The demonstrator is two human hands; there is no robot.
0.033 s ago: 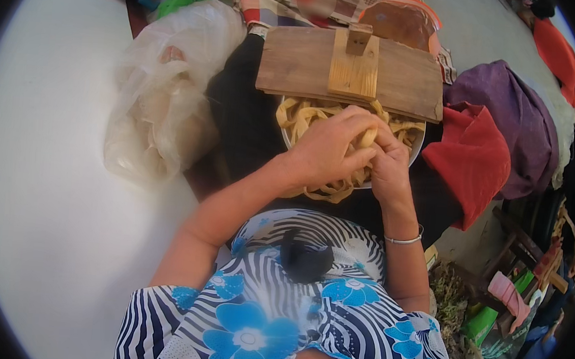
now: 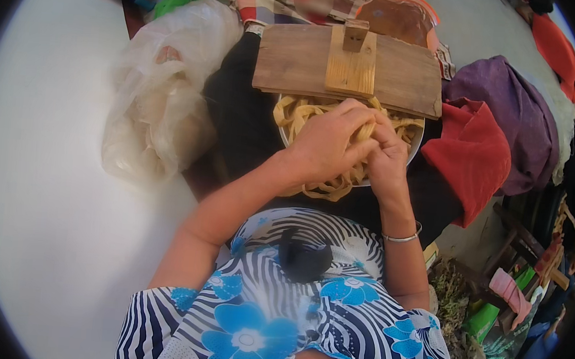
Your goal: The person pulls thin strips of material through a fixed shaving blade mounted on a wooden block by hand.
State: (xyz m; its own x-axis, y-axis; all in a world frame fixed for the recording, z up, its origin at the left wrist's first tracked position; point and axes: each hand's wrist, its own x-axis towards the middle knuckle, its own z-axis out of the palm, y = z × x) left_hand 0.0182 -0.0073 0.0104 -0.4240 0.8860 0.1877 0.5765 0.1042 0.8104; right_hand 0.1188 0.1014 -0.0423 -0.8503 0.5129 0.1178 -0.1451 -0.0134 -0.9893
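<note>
A white bowl (image 2: 416,144) holds a loose heap of long, flat tan strips (image 2: 299,116), some hanging over its near rim. Over the heap my hands meet. My left hand (image 2: 331,137) has its fingers curled round a bunch of the tan strips, thumb pointing right. Pressed against it, my right hand (image 2: 388,157) pinches the same strips from the other side. The fingertips partly hide what lies between them. Just beyond my fingers, a brown wooden board (image 2: 290,58) with a paler block fixed at its middle covers the far part of the bowl.
To the left, a clear plastic bag (image 2: 151,115) lies by a white surface (image 2: 43,194). Red cloth (image 2: 472,147) and a purple bundle (image 2: 501,122) are at the right. Checked cloth (image 2: 281,7) lies beyond the board. A wooden stool (image 2: 522,245) stands at the lower right.
</note>
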